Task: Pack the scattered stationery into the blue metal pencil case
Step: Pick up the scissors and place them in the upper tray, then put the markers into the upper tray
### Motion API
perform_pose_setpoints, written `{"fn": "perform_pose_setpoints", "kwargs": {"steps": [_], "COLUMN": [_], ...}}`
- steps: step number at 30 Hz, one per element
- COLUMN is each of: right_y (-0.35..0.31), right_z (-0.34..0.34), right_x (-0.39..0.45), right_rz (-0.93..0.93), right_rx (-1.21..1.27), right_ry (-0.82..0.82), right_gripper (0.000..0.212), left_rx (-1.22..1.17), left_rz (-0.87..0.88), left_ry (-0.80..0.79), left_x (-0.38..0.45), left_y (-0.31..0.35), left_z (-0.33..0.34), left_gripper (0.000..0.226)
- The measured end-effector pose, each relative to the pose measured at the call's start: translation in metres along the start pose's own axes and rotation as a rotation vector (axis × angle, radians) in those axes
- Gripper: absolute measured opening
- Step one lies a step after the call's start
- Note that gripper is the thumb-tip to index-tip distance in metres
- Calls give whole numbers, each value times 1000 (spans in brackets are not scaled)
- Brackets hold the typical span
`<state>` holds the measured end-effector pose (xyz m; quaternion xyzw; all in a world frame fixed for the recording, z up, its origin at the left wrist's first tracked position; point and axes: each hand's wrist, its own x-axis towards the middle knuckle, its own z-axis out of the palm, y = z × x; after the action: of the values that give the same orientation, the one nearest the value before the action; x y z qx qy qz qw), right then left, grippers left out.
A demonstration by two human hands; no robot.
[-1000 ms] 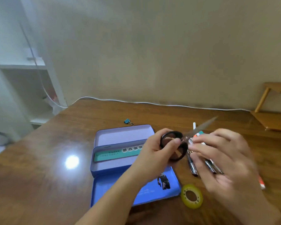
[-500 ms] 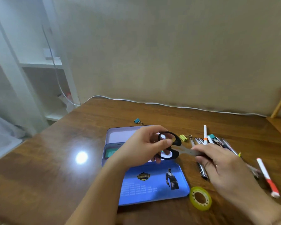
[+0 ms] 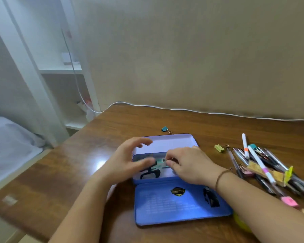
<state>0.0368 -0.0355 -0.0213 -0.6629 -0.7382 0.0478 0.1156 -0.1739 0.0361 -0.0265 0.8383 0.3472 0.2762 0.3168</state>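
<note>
Wooden desk [image 3: 112,130]: scissors [image 3: 150,171] going into the blue case [image 3: 165,146], left hand [image 3: 125,163] spread, right hand [image 3: 188,165] seemingly pinching the blade; pens [image 3: 263,163] next.

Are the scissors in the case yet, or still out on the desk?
In. The scissors' black handles lie inside the open blue pencil case's tray, with both hands over it.

A wooden table [image 3: 112,130] carries the open pencil case [image 3: 179,204], pens [image 3: 263,165], and binder clip [image 3: 166,129].
</note>
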Motion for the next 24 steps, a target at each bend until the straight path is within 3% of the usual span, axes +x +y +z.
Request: {"fn": "perform_pose_setpoints", "kwargs": {"steps": [4, 10, 15, 18, 20, 24], "right_y": [-3, -4, 58, 91, 102, 111], "right_z": [8, 3, -49, -62, -62, -73], "right_x": [4, -4, -68, -99, -108, -120], "right_rz": [-63, -154, 235, 586, 653, 645], "right_rx": [25, 66, 134, -101, -158, -213], "right_ry": [20, 270, 408, 222, 161, 251], "right_gripper": [23, 17, 2, 13, 13, 13], "left_rx": [44, 150, 162, 153, 166, 180], "left_rz": [-11, 51, 78, 75, 80, 106], "left_ry": [-199, -196, -211, -224, -239, -231], "left_x": [-8, -7, -6, -2, 0, 2], "left_y": [-6, -10, -10, -7, -4, -5], "left_z": [7, 10, 9, 14, 17, 19], "left_gripper": [86, 90, 86, 87, 87, 84]}}
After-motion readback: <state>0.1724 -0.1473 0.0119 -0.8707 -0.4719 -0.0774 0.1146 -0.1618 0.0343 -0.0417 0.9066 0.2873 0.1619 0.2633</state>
